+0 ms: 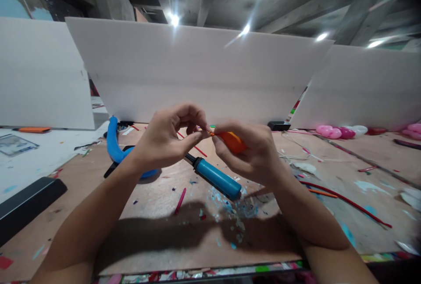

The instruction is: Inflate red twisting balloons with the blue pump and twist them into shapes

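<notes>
An orange balloon point(234, 142) was gripped in the right hand point(251, 151), its neck point(212, 134), pointing toward nine o'clock, pinched by the left hand point(173, 135).

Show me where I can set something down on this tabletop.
Barest, it seems: the shadowed patch of tabletop between the magenta piece and its near edge. Crowded: flecks beside the blue pump, below the held orange balloon; at right, a red strand and an orange strand.
</notes>
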Motion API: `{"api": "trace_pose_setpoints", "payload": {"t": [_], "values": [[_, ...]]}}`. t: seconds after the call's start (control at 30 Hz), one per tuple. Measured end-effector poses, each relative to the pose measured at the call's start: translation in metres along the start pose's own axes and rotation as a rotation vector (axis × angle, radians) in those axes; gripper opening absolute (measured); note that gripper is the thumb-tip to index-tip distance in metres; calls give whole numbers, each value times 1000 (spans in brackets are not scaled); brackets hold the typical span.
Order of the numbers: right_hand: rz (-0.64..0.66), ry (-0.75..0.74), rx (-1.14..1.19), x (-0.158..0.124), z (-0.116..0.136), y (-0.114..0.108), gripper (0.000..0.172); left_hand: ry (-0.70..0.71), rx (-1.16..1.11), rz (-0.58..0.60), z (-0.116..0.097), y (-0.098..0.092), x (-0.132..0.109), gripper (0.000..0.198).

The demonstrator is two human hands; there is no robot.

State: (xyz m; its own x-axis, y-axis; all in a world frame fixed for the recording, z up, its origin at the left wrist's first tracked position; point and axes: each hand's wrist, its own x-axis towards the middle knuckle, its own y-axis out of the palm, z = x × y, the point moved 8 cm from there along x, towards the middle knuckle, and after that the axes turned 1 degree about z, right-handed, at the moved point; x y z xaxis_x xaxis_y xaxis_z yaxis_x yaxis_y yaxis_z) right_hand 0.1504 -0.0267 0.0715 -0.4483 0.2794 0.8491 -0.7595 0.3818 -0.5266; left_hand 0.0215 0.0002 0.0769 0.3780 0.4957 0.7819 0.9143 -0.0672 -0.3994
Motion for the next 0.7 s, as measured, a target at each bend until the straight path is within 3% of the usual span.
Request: {"api": "trace_pose_setpoints", "payload": {"t": [0.33,0.47,0.7], "values": [[-54,60,-98,1,-1,-5,7,-32,249,14,-1,4,-3,10],[-146,48,-170,2,0,-9,5,25,271,-70,-4,4,-3,11],[-279,29,-189,-1,-4,-14,1,167,578,-181,-29,4,-7,8]]}}
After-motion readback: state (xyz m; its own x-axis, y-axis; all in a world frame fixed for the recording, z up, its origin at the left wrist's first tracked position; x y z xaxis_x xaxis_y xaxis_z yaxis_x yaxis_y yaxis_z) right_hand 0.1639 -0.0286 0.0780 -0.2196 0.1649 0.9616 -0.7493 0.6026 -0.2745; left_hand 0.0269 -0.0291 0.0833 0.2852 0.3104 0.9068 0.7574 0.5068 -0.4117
